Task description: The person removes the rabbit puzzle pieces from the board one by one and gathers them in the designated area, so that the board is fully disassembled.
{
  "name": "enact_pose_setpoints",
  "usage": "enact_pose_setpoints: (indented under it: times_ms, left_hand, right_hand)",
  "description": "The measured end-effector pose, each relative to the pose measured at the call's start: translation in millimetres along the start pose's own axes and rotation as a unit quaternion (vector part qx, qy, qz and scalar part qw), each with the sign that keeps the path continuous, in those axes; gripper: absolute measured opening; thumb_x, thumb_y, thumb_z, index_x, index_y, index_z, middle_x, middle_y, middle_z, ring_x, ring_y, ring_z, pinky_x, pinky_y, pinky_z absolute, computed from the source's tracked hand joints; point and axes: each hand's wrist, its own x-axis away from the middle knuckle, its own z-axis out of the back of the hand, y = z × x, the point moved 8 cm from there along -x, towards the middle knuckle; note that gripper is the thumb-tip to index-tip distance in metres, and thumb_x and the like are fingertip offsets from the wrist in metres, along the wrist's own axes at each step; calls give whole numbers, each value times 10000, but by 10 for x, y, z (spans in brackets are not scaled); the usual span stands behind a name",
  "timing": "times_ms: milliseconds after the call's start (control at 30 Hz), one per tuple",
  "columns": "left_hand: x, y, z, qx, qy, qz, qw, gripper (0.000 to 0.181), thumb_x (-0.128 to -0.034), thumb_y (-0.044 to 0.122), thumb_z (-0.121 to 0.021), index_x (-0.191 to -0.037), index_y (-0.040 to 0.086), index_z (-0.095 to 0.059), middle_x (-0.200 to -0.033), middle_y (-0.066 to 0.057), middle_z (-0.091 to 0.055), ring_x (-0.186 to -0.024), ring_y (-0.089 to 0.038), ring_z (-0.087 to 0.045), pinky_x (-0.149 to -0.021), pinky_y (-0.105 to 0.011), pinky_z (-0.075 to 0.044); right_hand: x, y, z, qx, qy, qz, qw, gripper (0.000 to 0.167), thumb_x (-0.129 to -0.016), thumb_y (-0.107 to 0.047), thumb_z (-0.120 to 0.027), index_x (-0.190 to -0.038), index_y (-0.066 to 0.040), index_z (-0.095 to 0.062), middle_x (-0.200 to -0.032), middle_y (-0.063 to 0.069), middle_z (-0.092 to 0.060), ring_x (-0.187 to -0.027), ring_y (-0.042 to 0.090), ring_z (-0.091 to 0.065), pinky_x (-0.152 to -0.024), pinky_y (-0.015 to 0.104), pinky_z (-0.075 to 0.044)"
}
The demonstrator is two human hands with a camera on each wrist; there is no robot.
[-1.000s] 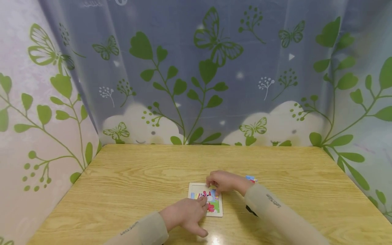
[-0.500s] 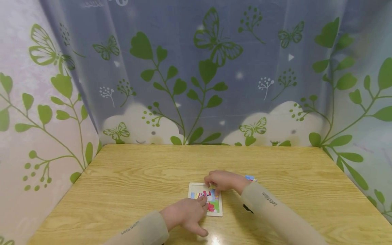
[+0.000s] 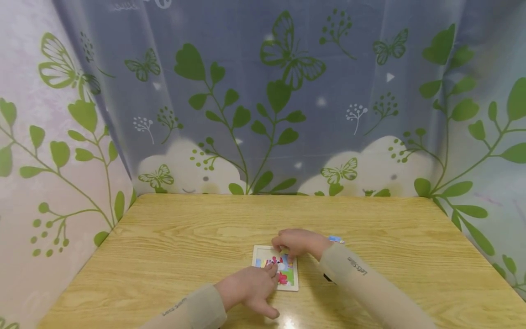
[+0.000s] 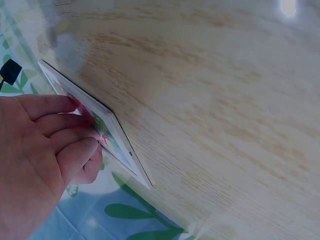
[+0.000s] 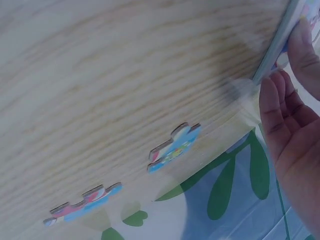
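Note:
A small framed jigsaw puzzle with a pale border and a colourful picture lies on the table. Part of its tray along the far side shows bare. My left hand lies over the near left part, fingertips resting on the picture and thumb spread out. At the far right corner my right hand has its fingers bent down and pinches a puzzle piece, mostly hidden by the fingers. In the left wrist view the left hand touches the puzzle. The right wrist view shows thumb and fingers of the right hand at the frame's corner.
Two loose puzzle pieces lie on the wooden table to the right: one piece nearer the right hand, another piece farther off. In the head view they are partly behind the right sleeve. A patterned curtain stands behind the table.
My right hand and forearm have shifted slightly left along the puzzle's far edge. My left hand and the puzzle have stayed in place.

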Motion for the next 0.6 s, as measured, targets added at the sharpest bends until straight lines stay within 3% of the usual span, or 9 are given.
enact_pose_setpoints:
  times_ms: [600]
  left_hand:
    - [10, 11, 11, -23, 90, -30, 10000, 809, -746, 628, -471, -1300, 40, -433, -1359, -143, -348, -1240, -205, -328, -934, -203, -332]
  right_hand:
    - [11, -47, 11, 567, -35, 46, 9984, 284, -632, -219, -749, -782, -195, -509, -735, -81, -400, -636, 92, -377, -577, 214, -363]
